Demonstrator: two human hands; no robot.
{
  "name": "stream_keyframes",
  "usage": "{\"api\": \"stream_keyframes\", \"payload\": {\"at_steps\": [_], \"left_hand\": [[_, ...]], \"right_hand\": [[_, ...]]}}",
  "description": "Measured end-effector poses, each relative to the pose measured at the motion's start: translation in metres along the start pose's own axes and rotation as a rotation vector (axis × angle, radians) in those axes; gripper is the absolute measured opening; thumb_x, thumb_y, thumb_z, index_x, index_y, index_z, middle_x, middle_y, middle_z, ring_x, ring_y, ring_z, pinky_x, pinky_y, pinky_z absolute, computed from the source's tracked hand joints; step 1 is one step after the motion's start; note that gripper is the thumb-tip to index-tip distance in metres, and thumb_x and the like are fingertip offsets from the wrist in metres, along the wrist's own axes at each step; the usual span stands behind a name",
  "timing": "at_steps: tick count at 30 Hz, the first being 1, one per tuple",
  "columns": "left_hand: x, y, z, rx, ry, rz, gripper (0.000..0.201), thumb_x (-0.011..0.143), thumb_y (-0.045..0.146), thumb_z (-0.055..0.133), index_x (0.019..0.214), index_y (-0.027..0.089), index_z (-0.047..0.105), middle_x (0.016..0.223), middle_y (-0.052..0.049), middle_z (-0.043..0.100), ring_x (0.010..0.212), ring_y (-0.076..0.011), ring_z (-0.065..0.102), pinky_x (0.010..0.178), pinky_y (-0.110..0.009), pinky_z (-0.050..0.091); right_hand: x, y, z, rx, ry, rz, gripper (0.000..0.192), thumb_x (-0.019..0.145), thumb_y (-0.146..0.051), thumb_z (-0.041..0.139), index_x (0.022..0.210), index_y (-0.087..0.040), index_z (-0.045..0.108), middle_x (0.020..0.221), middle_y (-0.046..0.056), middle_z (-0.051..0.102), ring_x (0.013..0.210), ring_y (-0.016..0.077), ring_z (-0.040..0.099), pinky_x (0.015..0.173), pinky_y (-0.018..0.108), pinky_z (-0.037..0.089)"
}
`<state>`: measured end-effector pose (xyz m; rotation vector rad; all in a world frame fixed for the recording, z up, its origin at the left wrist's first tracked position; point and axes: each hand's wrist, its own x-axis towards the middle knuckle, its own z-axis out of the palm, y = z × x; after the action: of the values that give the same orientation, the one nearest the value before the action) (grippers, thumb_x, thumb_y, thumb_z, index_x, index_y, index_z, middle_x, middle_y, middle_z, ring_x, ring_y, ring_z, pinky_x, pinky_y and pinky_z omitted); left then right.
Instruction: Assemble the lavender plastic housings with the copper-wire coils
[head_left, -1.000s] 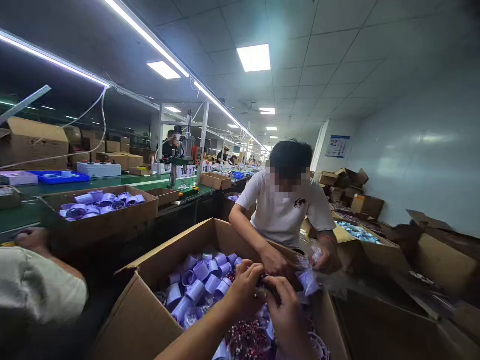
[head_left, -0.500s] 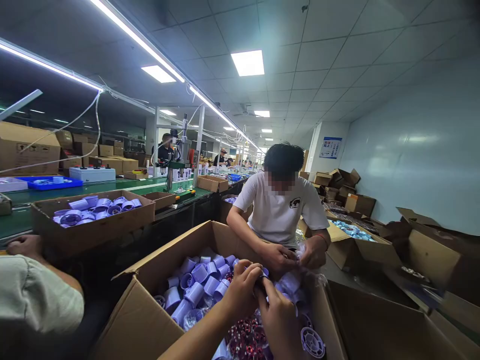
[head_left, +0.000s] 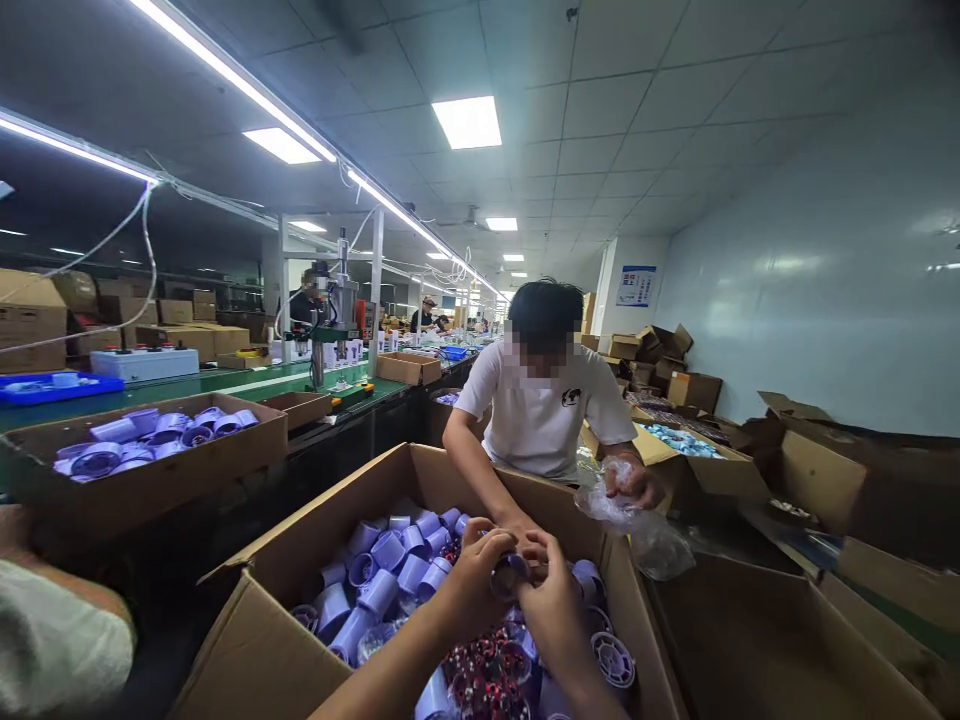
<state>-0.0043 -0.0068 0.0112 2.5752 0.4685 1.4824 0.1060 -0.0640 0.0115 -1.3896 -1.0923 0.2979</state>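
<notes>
Over the big cardboard box (head_left: 262, 640) at 6 o'clock, left hand (head_left: 472, 585) and right hand (head_left: 551, 605) meet — fingers of both pinched together on one small round part (head_left: 508, 575), held just above the pile. By my judgement the work is early-to-mid: lilac plastic cups (head_left: 390, 580) are heaped at the box's 10 o'clock side, dark red wound pieces (head_left: 487, 675) and a vented round cap (head_left: 613, 660) lie under the wrists, lots left loose, nothing visibly finished. At 12 o'clock a co-worker in a white shirt (head_left: 544, 420) leans over the far rim, one hand down in the same box just beside the held part, other hand clutching a clear plastic bag (head_left: 637, 520) — crowds the reach. At 9 o'clock, a 2nd box of lilac parts (head_left: 150, 435) on the green bench (head_left: 247, 385); at 3 o'clock, open cartons (head_left: 847, 480).
</notes>
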Motion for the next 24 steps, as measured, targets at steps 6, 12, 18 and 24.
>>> {"api": "stream_keyframes", "payload": {"at_steps": [6, 12, 18, 24], "left_hand": [[-0.001, 0.005, 0.003, -0.005, -0.043, -0.041, 0.035, 0.061, 0.002, 0.056, 0.090, 0.021, 0.053, 0.081, -0.003, 0.065, 0.082, -0.0204, 0.050, 0.074, -0.031, 0.040], [0.001, 0.005, -0.004, 0.021, -0.276, 0.000, 0.036, 0.057, 0.002, 0.055, 0.088, 0.020, 0.055, 0.080, -0.002, 0.064, 0.078, -0.0195, 0.051, 0.075, -0.033, 0.039], [0.003, -0.001, -0.006, 0.011, -0.282, -0.036, 0.032, 0.061, 0.005, 0.054, 0.088, 0.021, 0.057, 0.079, -0.004, 0.063, 0.081, -0.0213, 0.052, 0.075, -0.033, 0.042], [0.002, -0.014, -0.005, -0.029, -0.329, -0.008, 0.050, 0.059, 0.010, 0.064, 0.107, 0.021, 0.055, 0.108, -0.008, 0.063, 0.100, -0.0249, 0.052, 0.088, -0.039, 0.044]], "right_hand": [[-0.002, -0.018, -0.006, 0.073, -0.173, 0.230, 0.032, 0.063, -0.015, 0.064, 0.095, -0.017, 0.064, 0.092, 0.009, 0.074, 0.086, 0.0253, 0.070, 0.076, 0.031, 0.053], [-0.005, -0.032, -0.014, -0.231, -0.226, 0.225, 0.027, 0.069, -0.003, 0.056, 0.090, -0.016, 0.066, 0.089, 0.010, 0.075, 0.084, 0.0228, 0.070, 0.070, 0.025, 0.049], [-0.004, -0.020, -0.006, -0.259, -0.199, 0.191, 0.039, 0.070, 0.000, 0.051, 0.101, -0.017, 0.066, 0.099, 0.011, 0.073, 0.098, 0.0260, 0.067, 0.081, 0.032, 0.049], [0.013, 0.012, 0.000, 0.568, -0.273, 0.356, 0.043, 0.048, -0.010, 0.074, 0.090, -0.018, 0.068, 0.087, 0.003, 0.073, 0.089, 0.0268, 0.068, 0.080, 0.037, 0.054]]}}
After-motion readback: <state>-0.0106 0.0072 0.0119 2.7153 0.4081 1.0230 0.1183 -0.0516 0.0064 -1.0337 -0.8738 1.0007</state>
